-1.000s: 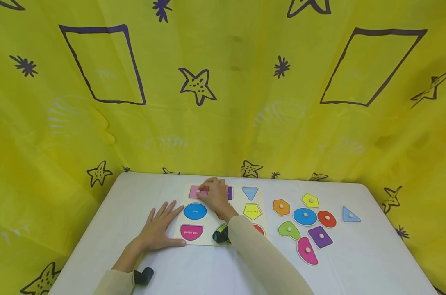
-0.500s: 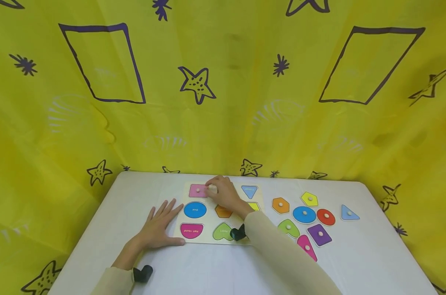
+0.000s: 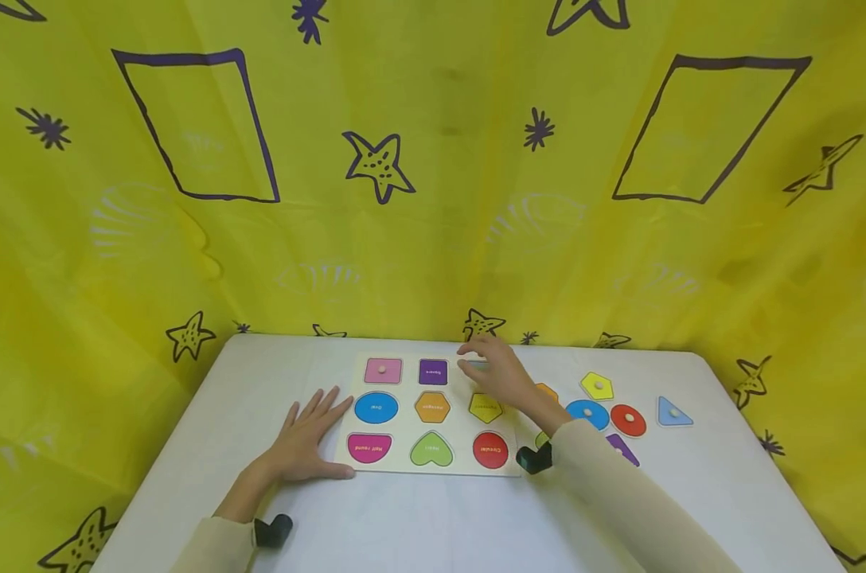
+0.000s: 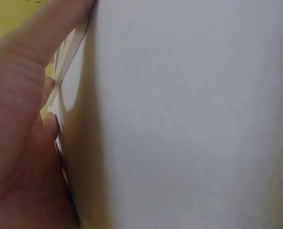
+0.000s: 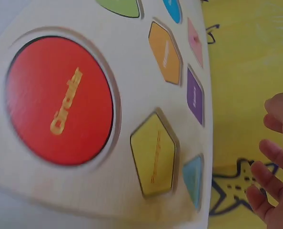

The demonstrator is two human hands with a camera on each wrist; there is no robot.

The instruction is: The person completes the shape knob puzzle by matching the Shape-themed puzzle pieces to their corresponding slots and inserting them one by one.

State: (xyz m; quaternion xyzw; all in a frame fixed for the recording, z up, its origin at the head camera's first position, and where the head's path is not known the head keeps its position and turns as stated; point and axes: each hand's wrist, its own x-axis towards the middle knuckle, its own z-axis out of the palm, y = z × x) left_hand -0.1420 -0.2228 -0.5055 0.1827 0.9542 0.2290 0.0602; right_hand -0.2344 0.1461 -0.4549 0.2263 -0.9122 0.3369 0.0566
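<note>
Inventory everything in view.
Table: 1, white, underneath
Curtain: 1, yellow, behind table
Puzzle board: 1, cream, on table
Bare printed shapes: 8, multicoloured, on board
Knobbed rectangle: 1, pink, board's far-left recess
Loose oval: 1, blue, right of board
Loose circle: 1, red, right of oval
Loose pentagon: 1, yellow, beyond oval
Loose triangle: 1, blue, farthest right
Partly hidden pieces: 3, orange, purple, green, right of board
Wrist devices: 2, black, at wrists
Sleeves: 2, beige, on forearms
Left hand: 1, at board's left edge
Right hand: 1, by board's far-right corner

Bare left hand (image 3: 300,447) is laid flat, fingers (image 3: 336,412) spread; bare right hand (image 3: 505,374) is held raised, fingers loosely bent. Beige-sleeved forearms (image 3: 622,485) are extended forward.
</note>
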